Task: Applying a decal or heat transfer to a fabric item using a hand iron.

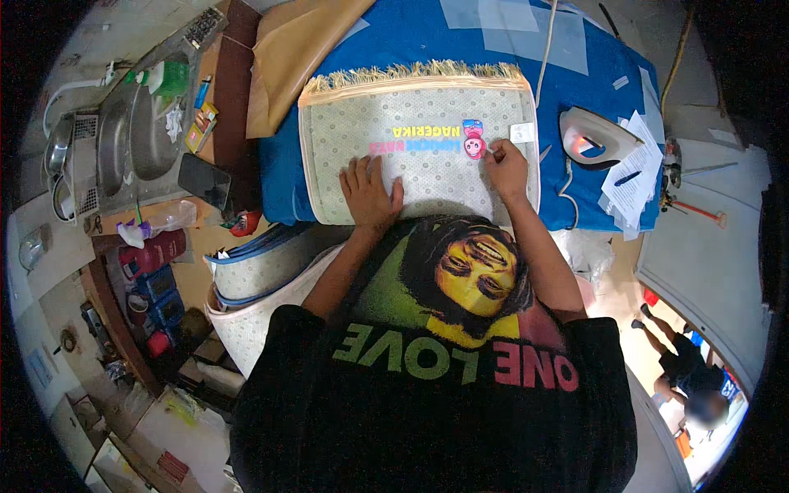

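Your left hand (371, 195) lay flat on grey dotted rectangular mat (436, 182), right hand (506, 171) bunched by pink-and-blue cartoon print (475, 147), grip unclear.

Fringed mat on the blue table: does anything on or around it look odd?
On the mat, the cartoon figure and lettering appear upside down from the person's side. Loose papers lie askew at the right end of the blue table, seemingly overhanging it.

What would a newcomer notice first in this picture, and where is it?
Probably the black T-shirt with its large colourful print, filling the lower middle. Above it, a pale dotted mat with a fringed far edge lies on a bright blue cover; the left hand is spread on the mat, the right hand at a printed cartoon figure.
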Demonstrator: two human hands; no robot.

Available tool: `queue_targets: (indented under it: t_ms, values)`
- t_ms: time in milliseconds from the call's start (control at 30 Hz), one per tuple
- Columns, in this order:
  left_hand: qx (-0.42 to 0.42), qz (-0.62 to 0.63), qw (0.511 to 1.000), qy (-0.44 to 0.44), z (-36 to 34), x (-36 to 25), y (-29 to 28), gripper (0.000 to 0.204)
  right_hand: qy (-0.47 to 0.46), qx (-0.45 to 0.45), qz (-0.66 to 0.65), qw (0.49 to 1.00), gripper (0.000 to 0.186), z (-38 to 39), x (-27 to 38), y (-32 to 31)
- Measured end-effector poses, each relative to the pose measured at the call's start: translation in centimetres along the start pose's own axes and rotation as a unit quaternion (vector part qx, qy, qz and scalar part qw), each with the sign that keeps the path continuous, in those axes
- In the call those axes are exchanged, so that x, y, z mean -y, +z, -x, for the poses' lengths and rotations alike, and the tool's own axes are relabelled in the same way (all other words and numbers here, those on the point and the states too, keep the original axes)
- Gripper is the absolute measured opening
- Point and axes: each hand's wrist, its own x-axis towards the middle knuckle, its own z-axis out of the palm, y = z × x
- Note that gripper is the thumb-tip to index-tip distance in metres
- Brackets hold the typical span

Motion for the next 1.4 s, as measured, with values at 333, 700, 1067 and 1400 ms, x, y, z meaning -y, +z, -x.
queue_targets:
  t_ms: [333, 700, 1067, 1400]
  values:
    - [0.044, 0.049, 0.985, 0.159, -0.2, -2.4, 0.5, 0.064, -0.101, -0.016, 0.009, 0.995, 0.014, 0.5, -0.5, 0.1]
    - [0.019, 0.026, 0.993, 0.111, 0.5, -4.3, 1.2, 0.065, -0.139, 0.059, -0.065, 0.986, 0.033, 1.2, -1.4, -1.3]
    - [0.069, 0.059, 0.984, 0.154, -0.6, -6.1, 2.7, 0.065, -0.143, 0.125, -0.188, 0.964, 0.040, 1.9, -2.6, -3.0]
    - [0.066, 0.051, 0.985, 0.151, -0.5, -6.1, 3.2, 0.065, -0.027, 0.007, -0.230, 0.973, 0.015, 7.0, -8.2, -11.9]
